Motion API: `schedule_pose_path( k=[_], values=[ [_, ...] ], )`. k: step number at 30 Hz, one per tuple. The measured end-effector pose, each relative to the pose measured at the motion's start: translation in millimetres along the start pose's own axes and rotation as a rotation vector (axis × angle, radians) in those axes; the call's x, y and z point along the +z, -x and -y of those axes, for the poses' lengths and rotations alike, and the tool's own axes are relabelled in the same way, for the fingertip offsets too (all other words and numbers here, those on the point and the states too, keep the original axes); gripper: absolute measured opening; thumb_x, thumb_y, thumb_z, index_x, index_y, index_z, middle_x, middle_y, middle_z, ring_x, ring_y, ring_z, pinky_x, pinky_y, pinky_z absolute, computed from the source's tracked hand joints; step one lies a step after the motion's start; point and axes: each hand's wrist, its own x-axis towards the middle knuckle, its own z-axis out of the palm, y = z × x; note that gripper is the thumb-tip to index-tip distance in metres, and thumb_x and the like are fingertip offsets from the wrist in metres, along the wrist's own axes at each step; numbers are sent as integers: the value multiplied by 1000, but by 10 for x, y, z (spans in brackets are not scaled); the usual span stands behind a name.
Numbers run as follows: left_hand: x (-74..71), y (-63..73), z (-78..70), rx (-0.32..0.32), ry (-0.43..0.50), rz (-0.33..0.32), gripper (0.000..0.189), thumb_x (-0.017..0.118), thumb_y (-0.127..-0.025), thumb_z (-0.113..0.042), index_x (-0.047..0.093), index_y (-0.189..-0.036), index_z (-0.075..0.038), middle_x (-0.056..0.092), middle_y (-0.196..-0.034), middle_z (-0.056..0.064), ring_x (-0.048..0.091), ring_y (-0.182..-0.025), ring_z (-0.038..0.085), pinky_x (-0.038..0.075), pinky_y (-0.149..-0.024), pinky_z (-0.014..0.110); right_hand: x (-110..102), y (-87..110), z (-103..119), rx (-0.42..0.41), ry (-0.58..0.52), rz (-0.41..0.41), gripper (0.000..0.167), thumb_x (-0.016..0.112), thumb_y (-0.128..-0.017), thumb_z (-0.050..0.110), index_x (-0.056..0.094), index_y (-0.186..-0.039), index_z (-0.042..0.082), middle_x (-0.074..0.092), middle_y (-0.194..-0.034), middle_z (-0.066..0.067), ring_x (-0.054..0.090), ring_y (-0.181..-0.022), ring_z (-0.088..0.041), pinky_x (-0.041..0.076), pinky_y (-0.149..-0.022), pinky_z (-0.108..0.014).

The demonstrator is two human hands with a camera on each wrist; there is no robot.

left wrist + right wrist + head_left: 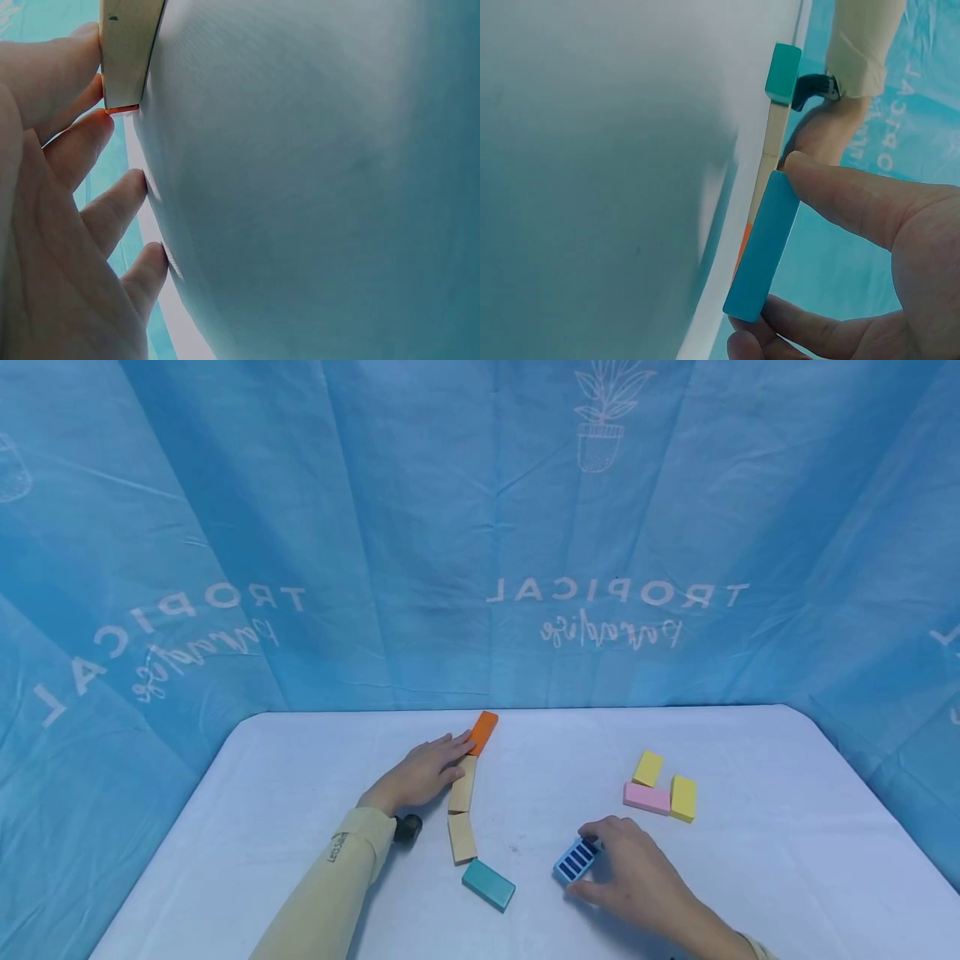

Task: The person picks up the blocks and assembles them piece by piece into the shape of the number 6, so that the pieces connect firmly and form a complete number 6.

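Observation:
In the head view my left hand [427, 770] lies beside a curved row of blocks with its fingers extended. Its fingertips touch the orange block [485, 731] and its thumb the upper wooden block [463, 787]. The left wrist view shows the thumb against a wooden block's [129, 56] side, the other fingers spread near the table. A second wooden block [462, 838] and a teal block [489, 884] continue the row toward me. My right hand [637, 872] pinches a light blue block [576, 862] with dark rectangles by its ends, between thumb and fingers; the right wrist view shows its plain blue side [763, 247].
At the right of the white table [757, 877] lie a pink block [647, 798] and two yellow blocks, one behind [648, 768] and one to its right [683, 798]. A blue printed curtain [450, 527] hangs behind the table's far edge.

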Motion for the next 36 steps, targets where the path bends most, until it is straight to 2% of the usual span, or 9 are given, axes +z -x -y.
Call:
schedule_pose_path(
  k=[7,19,36],
  values=[
    [10,-9,8,3,-1,-1,52,52,-106,-25,40,-155,-12,29,-164,4,24,-151,31,21,-121,55,40,-4,54,-19,14,41,68,93,-65,46,69,-120,14,65,-110,2,54,-95,-13,53,-91,-42],
    [23,-12,24,0,-3,-4,52,52,-106,-25,40,-155,-12,29,-164,3,25,-151,31,22,-120,55,97,-8,141,-78,40,86,68,92,-66,48,69,-120,13,65,-110,0,56,-98,-16,52,-95,-48],
    [17,-3,0,-7,-3,-2,53,51,-106,-26,39,-156,-12,28,-164,4,24,-151,31,20,-121,54,181,-24,240,-84,91,117,68,91,-67,49,68,-119,11,64,-106,1,54,-94,-16,53,-92,-46]
  ],
)
